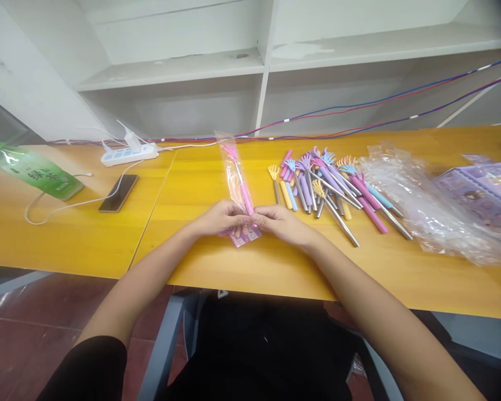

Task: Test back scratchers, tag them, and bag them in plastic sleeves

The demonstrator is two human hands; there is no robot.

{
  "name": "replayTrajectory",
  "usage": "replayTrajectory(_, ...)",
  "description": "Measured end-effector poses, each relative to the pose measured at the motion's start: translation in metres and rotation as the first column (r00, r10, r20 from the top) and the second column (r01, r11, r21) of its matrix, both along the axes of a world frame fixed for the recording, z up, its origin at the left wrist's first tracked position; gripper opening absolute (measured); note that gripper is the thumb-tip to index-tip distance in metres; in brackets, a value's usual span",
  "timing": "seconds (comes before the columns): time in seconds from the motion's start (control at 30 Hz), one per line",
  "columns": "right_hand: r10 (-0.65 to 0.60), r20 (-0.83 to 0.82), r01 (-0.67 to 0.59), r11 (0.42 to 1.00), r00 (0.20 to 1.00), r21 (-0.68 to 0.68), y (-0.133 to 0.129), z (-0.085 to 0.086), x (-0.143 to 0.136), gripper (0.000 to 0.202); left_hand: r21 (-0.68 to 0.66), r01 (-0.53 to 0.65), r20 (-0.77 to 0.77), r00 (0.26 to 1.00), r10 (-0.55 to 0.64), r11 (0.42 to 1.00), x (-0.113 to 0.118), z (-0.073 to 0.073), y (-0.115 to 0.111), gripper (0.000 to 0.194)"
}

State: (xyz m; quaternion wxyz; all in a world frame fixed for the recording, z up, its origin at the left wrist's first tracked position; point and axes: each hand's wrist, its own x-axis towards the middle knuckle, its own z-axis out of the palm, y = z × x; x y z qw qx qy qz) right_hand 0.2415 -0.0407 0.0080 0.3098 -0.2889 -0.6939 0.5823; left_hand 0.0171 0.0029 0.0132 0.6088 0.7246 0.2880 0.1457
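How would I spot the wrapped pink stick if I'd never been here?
Find the yellow table in front of the white shelves. Near its middle, the left hand and right hand hold the pink hand-tipped stick. Unlike the loose sticks piled to its right, it is inside a clear bag.

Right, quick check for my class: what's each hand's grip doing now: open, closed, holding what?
Left hand: closed, holding the clear bag with the pink back scratcher inside.
Right hand: closed, pinching the same bag near the scratcher's lower end.

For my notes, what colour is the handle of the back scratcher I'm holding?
The handle is pink, clearest in the head view.
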Motion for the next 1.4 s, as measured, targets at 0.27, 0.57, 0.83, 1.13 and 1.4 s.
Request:
replayTrajectory(0.27,-0.021,-0.065,0.015,0.995,0.998,-0.099,-0.002,-0.006,0.000,0.055,-0.017,-0.009,0.108,0.994,0.011,1.000,0.004,0.003,-0.007,0.066)
replayTrajectory(0.57,0.027,-0.107,-0.043,0.986,0.994,-0.159,0.000,-0.012,-0.004,0.051,-0.006,0.025,0.065,0.998,-0.025,1.000,0.000,0.007,-0.008,0.058)
replayTrajectory(0.83,0.105,-0.190,-0.149,0.961,0.976,-0.233,-0.007,-0.007,-0.009,0.044,0.030,0.140,0.057,0.988,-0.142,0.990,0.000,0.003,-0.005,0.058)
replayTrajectory(1.13,-0.050,-0.117,0.040,0.995,0.992,-0.089,-0.003,-0.012,-0.006,0.055,-0.045,0.061,0.148,0.988,-0.053,0.997,0.001,-0.002,-0.003,0.067)
replayTrajectory(1.4,-0.127,-0.052,0.127,0.992,0.991,-0.002,-0.006,-0.008,-0.002,0.056,-0.077,0.005,0.166,0.986,0.008,0.997,0.001,-0.005,-0.003,0.053)
